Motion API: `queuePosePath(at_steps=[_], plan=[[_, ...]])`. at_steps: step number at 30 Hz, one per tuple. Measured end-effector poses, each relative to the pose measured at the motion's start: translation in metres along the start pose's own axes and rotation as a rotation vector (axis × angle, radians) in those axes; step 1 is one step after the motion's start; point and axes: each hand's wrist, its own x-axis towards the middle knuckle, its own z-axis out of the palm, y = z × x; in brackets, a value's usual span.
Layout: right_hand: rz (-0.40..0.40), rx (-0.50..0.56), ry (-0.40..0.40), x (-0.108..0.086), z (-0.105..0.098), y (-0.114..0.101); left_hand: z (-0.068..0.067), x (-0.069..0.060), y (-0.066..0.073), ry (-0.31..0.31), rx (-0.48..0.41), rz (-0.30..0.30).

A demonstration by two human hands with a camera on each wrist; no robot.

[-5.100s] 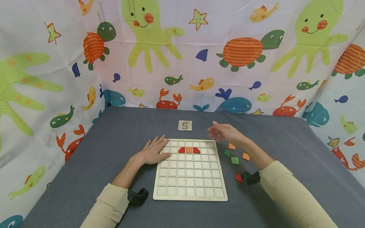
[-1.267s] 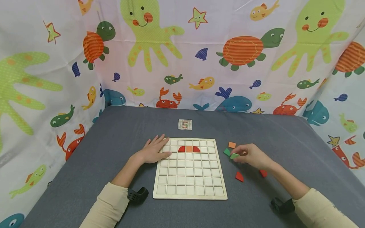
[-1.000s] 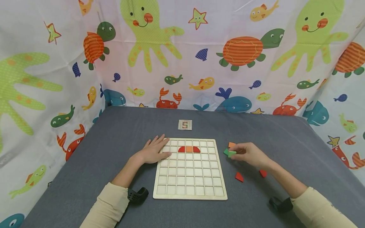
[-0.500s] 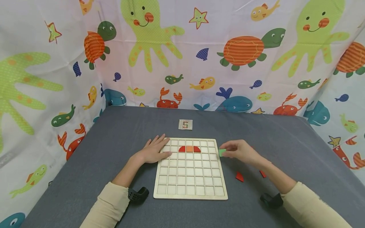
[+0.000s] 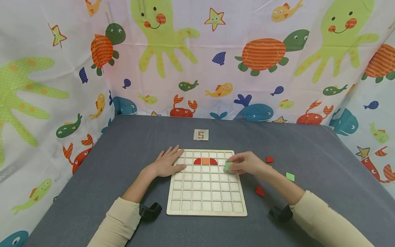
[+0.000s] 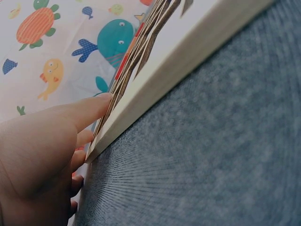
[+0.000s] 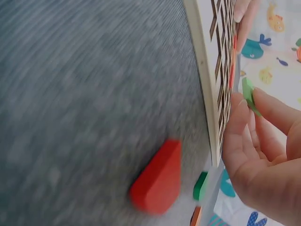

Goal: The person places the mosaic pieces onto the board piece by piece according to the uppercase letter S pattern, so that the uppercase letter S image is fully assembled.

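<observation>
My right hand (image 5: 248,163) pinches a light green square tile (image 5: 228,166) between thumb and fingers, over the right part of a pale wooden grid board (image 5: 206,215). In the right wrist view the same tile (image 7: 248,95) stands on edge at the fingertips. Flat on the board's upper left edge rests my left hand (image 5: 165,164), its fingers spread; the left wrist view has the thumb (image 6: 96,109) on the rim. Near the top of the grid, a red quarter-round tile (image 5: 197,161), an orange square tile (image 5: 205,161) and another red quarter-round tile (image 5: 213,161) form a row.
Right of the board lie two red tiles (image 5: 260,191), a light green tile (image 5: 290,176) and an orange tile (image 5: 269,166) partly behind my arm. The right wrist view adds a dark green piece (image 7: 200,186). A small S-pattern card (image 5: 201,134) lies behind the board.
My right hand picked up the light green tile from among the loose pieces and moved left with it over the board. My left hand has stayed in place.
</observation>
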Motion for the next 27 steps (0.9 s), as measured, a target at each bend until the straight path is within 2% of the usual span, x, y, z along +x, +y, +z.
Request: queuePosePath(at_steps=[8, 17, 27], plan=[[-0.035, -0.002, -0.030, 0.006, 0.015, -0.011, -0.001, -0.001, 0.000, 0.006, 0.002, 0.001], [0.028, 0.052, -0.030, 0.017, 0.033, -0.022, -0.001, -0.001, 0.002, 0.002, 0.018, -0.014], [0.059, 0.102, -0.032, 0.024, 0.050, -0.033, -0.001, 0.000, 0.001, -0.005, 0.004, -0.005]])
